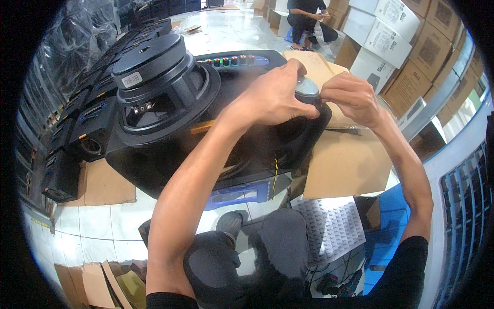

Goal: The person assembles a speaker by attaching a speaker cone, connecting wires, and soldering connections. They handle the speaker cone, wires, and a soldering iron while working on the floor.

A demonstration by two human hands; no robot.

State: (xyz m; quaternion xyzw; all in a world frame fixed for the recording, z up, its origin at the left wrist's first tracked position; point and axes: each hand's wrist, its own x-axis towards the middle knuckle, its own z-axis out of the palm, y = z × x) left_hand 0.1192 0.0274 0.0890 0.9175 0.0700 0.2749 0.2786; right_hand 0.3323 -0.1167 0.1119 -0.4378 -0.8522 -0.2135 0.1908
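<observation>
A black speaker cabinet (pixel 154 170) lies across in front of me, with a row of colored knobs (pixel 231 61) along its far side. My left hand (pixel 280 98) grips a small round speaker driver (pixel 307 86) with a grey back, at the cabinet's right end, fingers and thumb around it. At the driver's right edge my right hand (pixel 350 95) is closed in a pinch; what its fingertips hold is hidden. A large black woofer (pixel 149 67) rests magnet up on the cabinet's left part, its terminal showing. A yellow-and-black wire (pixel 276 172) hangs at the cabinet's near side.
Several black speaker cabinets (pixel 92 129) line the left. Cardboard (pixel 347 159) and a sticker sheet (pixel 329 226) lie right of my knees, with a dark power tool (pixel 345 283) below. Stacked cartons (pixel 411 77) fill the right; a person (pixel 311 23) sits at the back.
</observation>
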